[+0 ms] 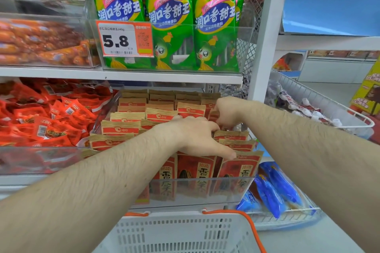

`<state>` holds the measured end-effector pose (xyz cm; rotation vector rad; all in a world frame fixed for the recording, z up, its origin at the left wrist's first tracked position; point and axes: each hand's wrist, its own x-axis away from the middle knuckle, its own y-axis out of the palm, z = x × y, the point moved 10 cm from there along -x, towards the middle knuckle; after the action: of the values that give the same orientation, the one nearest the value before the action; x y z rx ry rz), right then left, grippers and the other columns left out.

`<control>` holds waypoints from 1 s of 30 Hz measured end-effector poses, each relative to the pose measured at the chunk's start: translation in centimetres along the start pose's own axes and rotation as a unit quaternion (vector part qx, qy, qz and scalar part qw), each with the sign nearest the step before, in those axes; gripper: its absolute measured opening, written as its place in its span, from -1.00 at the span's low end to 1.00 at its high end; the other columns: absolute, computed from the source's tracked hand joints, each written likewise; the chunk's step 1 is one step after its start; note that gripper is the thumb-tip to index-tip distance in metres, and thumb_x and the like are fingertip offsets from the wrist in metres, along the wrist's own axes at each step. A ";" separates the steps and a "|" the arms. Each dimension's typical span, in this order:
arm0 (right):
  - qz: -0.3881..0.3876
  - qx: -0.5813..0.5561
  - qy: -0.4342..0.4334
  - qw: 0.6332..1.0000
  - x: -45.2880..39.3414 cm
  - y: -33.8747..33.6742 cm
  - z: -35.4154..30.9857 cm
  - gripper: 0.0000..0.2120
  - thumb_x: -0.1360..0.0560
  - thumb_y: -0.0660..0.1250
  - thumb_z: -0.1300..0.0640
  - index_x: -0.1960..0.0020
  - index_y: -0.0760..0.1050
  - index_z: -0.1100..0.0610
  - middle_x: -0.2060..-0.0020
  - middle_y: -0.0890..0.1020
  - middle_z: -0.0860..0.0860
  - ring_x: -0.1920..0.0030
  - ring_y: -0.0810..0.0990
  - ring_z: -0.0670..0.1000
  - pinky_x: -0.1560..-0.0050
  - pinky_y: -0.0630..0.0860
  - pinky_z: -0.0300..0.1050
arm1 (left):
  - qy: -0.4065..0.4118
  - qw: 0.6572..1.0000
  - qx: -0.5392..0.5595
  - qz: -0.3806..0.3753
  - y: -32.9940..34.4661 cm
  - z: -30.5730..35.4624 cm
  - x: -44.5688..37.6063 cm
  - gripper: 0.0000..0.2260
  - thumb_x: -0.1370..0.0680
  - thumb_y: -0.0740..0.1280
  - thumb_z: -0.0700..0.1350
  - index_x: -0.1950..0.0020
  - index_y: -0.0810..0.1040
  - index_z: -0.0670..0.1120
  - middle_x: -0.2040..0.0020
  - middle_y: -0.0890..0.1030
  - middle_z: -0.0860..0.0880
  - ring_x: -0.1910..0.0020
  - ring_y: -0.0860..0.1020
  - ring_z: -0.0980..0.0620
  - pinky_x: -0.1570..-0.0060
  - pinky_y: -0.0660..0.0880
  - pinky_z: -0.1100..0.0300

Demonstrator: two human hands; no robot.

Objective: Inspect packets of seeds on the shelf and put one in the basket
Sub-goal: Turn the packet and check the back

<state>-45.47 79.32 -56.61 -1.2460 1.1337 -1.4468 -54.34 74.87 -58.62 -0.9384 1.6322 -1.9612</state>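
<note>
Two hands, left hand (193,135) and right hand (228,111), among seed packets (197,166); one basket (174,232).

The white shelf (123,74) carries a clear bin (242,47) of green sausage packs (170,16) with an orange price tag (124,39) on its front, beside a clear bin of orange sausages (41,41). On the lower shelf (12,179) stands a clear tray (205,189) filled with upright rows of seed packets (121,127), and just left of it lies a heap of red snack packets (47,117).

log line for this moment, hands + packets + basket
left hand: spread on seed packets | right hand: curled among rear packets, grip unclear | basket: below shelf, no packet visible
</note>
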 end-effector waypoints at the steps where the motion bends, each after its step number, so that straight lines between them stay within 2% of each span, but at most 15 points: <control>1: 0.051 0.018 -0.006 0.999 0.0 -0.8 -0.1 -0.88 -0.54 0.29 0.20 0.17 0.50 0.13 0.20 0.61 0.06 0.27 0.56 0.02 0.49 0.45 -0.18 | -0.002 1.000 0.001 0.001 0.0 0.0 0.0 -0.15 -0.37 0.12 0.57 -0.57 0.17 0.18 -0.55 0.26 0.02 -0.51 0.24 -0.11 -0.45 0.17 -0.16; 5: 0.206 0.064 -0.012 0.976 3.6 -3.8 -0.3 -0.89 -0.55 0.29 0.13 0.16 0.45 0.07 0.25 0.49 0.03 0.19 0.49 0.12 0.21 0.45 -0.07 | -0.009 1.000 0.001 0.005 0.2 0.0 0.0 -0.16 -0.41 0.11 0.54 -0.58 0.15 0.14 -0.57 0.24 -0.01 -0.52 0.21 -0.12 -0.47 0.11 -0.18; 8: 0.323 -0.082 0.026 0.942 8.0 -5.6 3.2 -0.87 -0.56 0.30 0.08 0.17 0.48 0.03 0.33 0.51 0.00 0.22 0.48 0.09 0.19 0.43 -0.10 | -0.010 1.000 0.003 0.003 0.2 0.1 0.0 -0.15 -0.40 0.10 0.54 -0.59 0.13 0.16 -0.59 0.21 -0.01 -0.54 0.18 -0.11 -0.50 0.03 -0.20; 11: 0.426 -0.371 0.078 0.821 12.3 -5.2 8.4 -0.80 -0.54 0.33 0.11 0.26 0.52 0.09 0.37 0.60 -0.05 0.26 0.60 0.06 0.19 0.52 -0.07 | -0.018 1.000 0.018 -0.003 0.1 0.1 0.6 -0.15 -0.42 0.09 0.53 -0.61 0.10 0.13 -0.62 0.15 -0.02 -0.59 0.08 -0.10 -0.52 -0.14 -0.25; 14: 0.391 -0.659 0.080 0.637 13.5 -1.9 9.9 -0.85 -0.59 0.30 0.19 0.14 0.55 0.05 0.26 0.68 0.02 0.30 0.67 -0.01 0.34 0.60 -0.07 | -0.015 0.998 0.049 0.044 -0.6 0.3 1.5 -0.14 -0.42 0.11 0.50 -0.59 0.18 0.04 -0.60 0.20 -0.03 -0.58 0.10 -0.07 -0.52 -0.19 -0.25; 16: 0.321 -0.772 0.067 0.544 13.3 -0.1 9.0 -0.89 -0.62 0.25 0.19 0.04 0.52 0.05 0.23 0.68 0.00 0.30 0.64 -0.04 0.44 0.51 -0.17 | -0.002 0.983 0.112 0.148 -2.6 0.4 3.2 -0.28 -0.47 0.20 0.33 -0.53 0.31 -0.03 -0.53 0.34 -0.05 -0.52 0.24 -0.05 -0.54 0.02 -0.13; 18: 0.238 -0.828 0.029 0.506 12.9 0.9 7.3 -0.90 -0.61 0.23 0.19 0.01 0.50 0.05 0.23 0.69 0.00 0.31 0.62 -0.05 0.49 0.41 -0.25 | 0.020 0.927 0.196 0.318 -5.3 -0.5 6.5 -0.62 -0.54 0.27 -0.04 -0.35 0.53 -0.06 -0.32 0.55 -0.01 -0.32 0.46 0.00 -0.36 0.35 0.08; 19: 0.195 -0.837 -0.004 0.510 12.8 0.9 6.1 -0.91 -0.59 0.23 0.19 -0.01 0.50 0.07 0.23 0.69 0.02 0.32 0.62 -0.05 0.52 0.38 -0.27 | 0.024 0.889 0.231 0.395 -6.1 -1.5 8.5 -0.72 -0.54 0.25 -0.20 -0.19 0.62 -0.05 -0.14 0.62 0.03 -0.15 0.53 0.05 -0.19 0.44 0.15; 21: 0.123 -0.822 -0.075 0.551 12.9 0.7 3.6 -0.81 -0.46 0.31 0.15 -0.07 0.51 0.14 0.23 0.70 0.05 0.33 0.63 -0.01 0.52 0.36 -0.25 | 0.011 0.826 0.311 0.470 -6.1 -3.9 11.8 -0.69 -0.49 0.20 -0.36 0.19 0.62 -0.01 0.20 0.63 0.14 0.20 0.55 0.19 0.14 0.47 0.28; 22: 0.092 -0.796 -0.101 0.589 13.0 0.8 2.3 -0.70 -0.40 0.38 0.14 -0.10 0.52 0.19 0.22 0.70 0.09 0.33 0.64 0.03 0.47 0.38 -0.21 | -0.002 0.801 0.373 0.468 -5.4 -5.4 12.3 -0.67 -0.47 0.19 -0.40 0.30 0.57 -0.03 0.33 0.60 0.16 0.35 0.52 0.24 0.30 0.44 0.36; 24: 0.043 -0.704 -0.124 0.698 13.4 1.2 -0.4 -0.67 -0.35 0.42 0.17 -0.07 0.53 0.28 0.23 0.70 0.19 0.33 0.65 0.12 0.33 0.50 -0.07 | -0.019 0.757 0.514 0.402 -3.4 -7.0 12.2 -0.67 -0.49 0.16 -0.42 0.33 0.55 -0.10 0.41 0.60 0.08 0.47 0.50 0.20 0.46 0.41 0.35; 25: 0.029 -0.640 -0.126 0.757 13.5 1.6 -1.6 -0.73 -0.39 0.42 0.18 -0.02 0.55 0.30 0.21 0.70 0.25 0.29 0.67 0.20 0.23 0.57 0.09 | -0.011 0.748 0.567 0.344 -2.2 -6.8 11.9 -0.70 -0.53 0.15 -0.40 0.29 0.56 -0.15 0.37 0.63 0.00 0.46 0.52 0.12 0.46 0.45 0.29; 27: 0.002 -0.517 -0.122 0.847 14.1 2.2 -4.0 -0.86 -0.49 0.43 0.22 0.04 0.58 0.30 0.15 0.70 0.29 0.13 0.68 0.36 -0.01 0.58 0.37 | 0.016 0.769 0.600 0.220 0.1 -4.9 11.4 -0.73 -0.63 0.15 -0.25 0.15 0.60 -0.21 0.28 0.66 -0.09 0.37 0.57 0.00 0.37 0.50 0.17; 28: -0.012 -0.469 -0.121 0.875 14.4 2.6 -5.3 -0.91 -0.52 0.41 0.23 0.06 0.59 0.27 0.17 0.71 0.24 0.11 0.69 0.33 -0.01 0.59 0.36 | 0.024 0.784 0.596 0.169 1.6 -4.0 11.4 -0.71 -0.67 0.14 -0.15 0.08 0.61 -0.20 0.25 0.66 -0.08 0.33 0.57 0.00 0.32 0.51 0.15; 30: -0.023 -0.416 -0.121 0.901 14.9 3.3 -7.0 -0.90 -0.54 0.40 0.21 0.15 0.60 0.19 0.29 0.72 0.08 0.26 0.72 0.11 0.17 0.67 0.09 | 0.024 0.800 0.588 0.114 4.4 -2.7 11.6 -0.70 -0.67 0.16 -0.01 0.03 0.61 -0.14 0.19 0.65 -0.06 0.24 0.58 0.02 0.19 0.52 0.09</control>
<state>-53.74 64.77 -57.68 -1.9747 1.6206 -0.7823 -64.64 67.72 -60.41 -0.1564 0.2462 -2.2267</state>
